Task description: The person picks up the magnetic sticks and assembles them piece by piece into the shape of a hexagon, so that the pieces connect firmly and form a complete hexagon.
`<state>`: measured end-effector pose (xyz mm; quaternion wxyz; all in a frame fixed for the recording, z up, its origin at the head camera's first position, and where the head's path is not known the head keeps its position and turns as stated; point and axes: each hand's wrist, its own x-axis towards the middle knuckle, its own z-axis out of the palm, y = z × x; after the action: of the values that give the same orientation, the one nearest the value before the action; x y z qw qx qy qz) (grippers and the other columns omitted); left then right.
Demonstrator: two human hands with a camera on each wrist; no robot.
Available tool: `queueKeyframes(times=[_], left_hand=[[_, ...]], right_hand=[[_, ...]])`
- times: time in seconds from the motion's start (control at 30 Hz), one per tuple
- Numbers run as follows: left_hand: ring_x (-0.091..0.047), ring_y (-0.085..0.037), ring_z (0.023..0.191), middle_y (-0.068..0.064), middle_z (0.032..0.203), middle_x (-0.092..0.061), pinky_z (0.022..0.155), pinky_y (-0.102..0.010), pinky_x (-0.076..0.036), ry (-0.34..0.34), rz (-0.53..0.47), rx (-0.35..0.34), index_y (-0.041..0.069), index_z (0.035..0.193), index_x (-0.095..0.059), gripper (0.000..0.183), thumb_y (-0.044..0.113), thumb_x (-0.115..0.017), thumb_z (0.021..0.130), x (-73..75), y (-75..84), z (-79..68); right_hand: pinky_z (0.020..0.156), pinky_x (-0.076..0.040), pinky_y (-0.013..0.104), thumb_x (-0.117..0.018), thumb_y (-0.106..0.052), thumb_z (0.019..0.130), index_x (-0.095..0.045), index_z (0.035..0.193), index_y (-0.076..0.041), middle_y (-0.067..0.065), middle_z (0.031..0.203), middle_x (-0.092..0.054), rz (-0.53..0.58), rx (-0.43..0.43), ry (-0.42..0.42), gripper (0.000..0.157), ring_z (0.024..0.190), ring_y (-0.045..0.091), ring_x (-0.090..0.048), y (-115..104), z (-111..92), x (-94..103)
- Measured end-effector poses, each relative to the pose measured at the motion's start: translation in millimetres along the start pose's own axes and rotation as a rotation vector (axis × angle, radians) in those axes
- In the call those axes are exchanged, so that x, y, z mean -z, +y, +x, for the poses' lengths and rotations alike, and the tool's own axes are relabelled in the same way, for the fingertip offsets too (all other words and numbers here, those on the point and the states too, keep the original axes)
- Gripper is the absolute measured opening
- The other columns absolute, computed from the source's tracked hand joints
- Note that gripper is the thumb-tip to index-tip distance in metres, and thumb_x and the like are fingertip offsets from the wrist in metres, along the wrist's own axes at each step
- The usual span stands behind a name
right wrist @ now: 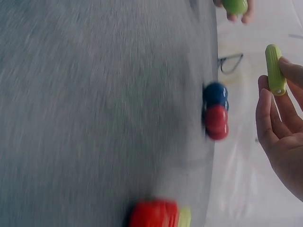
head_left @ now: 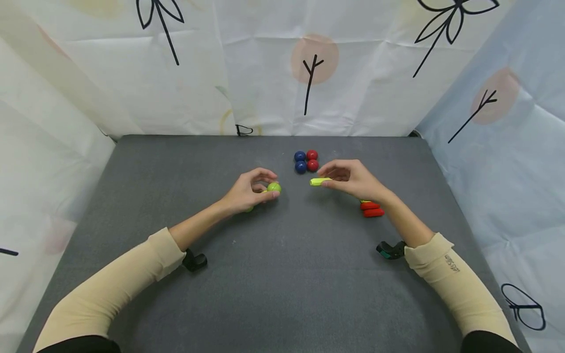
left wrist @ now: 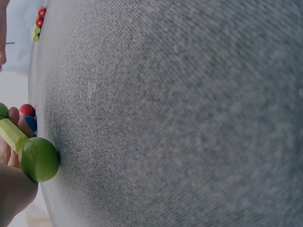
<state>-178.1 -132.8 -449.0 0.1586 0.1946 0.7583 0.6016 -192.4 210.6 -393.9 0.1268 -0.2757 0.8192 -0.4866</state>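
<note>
In my left hand (head_left: 252,189) I hold a yellow-green stick (left wrist: 13,135) with a green ball (left wrist: 39,159) on one end and another green ball (head_left: 274,187) at the other. The lower ball hangs close over the grey table. My right hand (head_left: 353,177) pinches a loose yellow-green stick (right wrist: 274,70) between thumb and fingers, raised above the table. It points toward the left hand, with a gap between the two. Its near end shows a small pale spot in the right wrist view.
Two blue balls (head_left: 300,167) and two red balls (head_left: 313,165) sit together at the back centre. Red sticks (head_left: 373,213) and a yellow-green one (right wrist: 184,217) lie below the right forearm. Printed cloth (head_left: 265,73) hangs behind and at both sides of the table (head_left: 282,284).
</note>
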Motion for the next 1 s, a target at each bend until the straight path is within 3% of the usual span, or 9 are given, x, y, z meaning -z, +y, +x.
queueKeyframes(times=[0.3, 0.43, 0.6, 1.0], left_hand=[[-0.078, -0.012, 0.098, -0.025, 0.139, -0.067, 0.076, -0.027, -0.062, -0.011, -0.035, -0.029, -0.007, 0.142, -0.057, 0.051, 0.006, -0.080, 0.098, -3.1, 2.6, 2.2], [-0.080, -0.021, 0.106, -0.025, 0.136, -0.070, 0.079, -0.027, -0.064, -0.019, -0.035, -0.049, -0.008, 0.140, -0.057, 0.050, 0.003, -0.081, 0.097, -4.5, 3.1, 2.5], [-0.075, -0.034, 0.120, -0.024, 0.136, -0.071, 0.093, -0.028, -0.063, -0.011, 0.025, -0.078, -0.007, 0.138, -0.059, 0.047, 0.001, -0.080, 0.097, -6.1, 2.7, 3.3], [-0.074, -0.033, 0.120, -0.019, 0.130, -0.077, 0.105, -0.049, -0.059, 0.020, 0.136, -0.062, -0.002, 0.137, -0.062, 0.048, 0.012, -0.083, 0.097, -10.4, 5.4, 3.3]], right_hand=[[0.089, -0.063, 0.026, -0.079, -0.003, 0.098, -0.074, 0.124, 0.003, 0.018, 0.120, -0.079, 0.001, 0.045, -0.060, 0.027, 0.099, 0.019, -0.077, -11.2, 23.1, -34.3], [0.088, -0.063, 0.027, -0.081, -0.004, 0.097, -0.074, 0.122, 0.003, 0.016, 0.117, -0.079, -0.014, 0.062, -0.069, 0.027, 0.099, 0.023, -0.078, -12.9, 30.4, -45.3], [0.090, -0.063, 0.029, -0.082, -0.006, 0.097, -0.075, 0.120, 0.003, 0.015, 0.117, -0.078, -0.044, 0.080, -0.054, 0.026, 0.101, 0.025, -0.078, -14.1, 34.9, -54.2], [0.091, -0.064, 0.032, -0.083, -0.005, 0.095, -0.075, 0.119, 0.004, 0.018, 0.115, -0.079, -0.035, 0.072, -0.027, 0.027, 0.101, 0.029, -0.078, -13.4, 36.4, -61.6]])
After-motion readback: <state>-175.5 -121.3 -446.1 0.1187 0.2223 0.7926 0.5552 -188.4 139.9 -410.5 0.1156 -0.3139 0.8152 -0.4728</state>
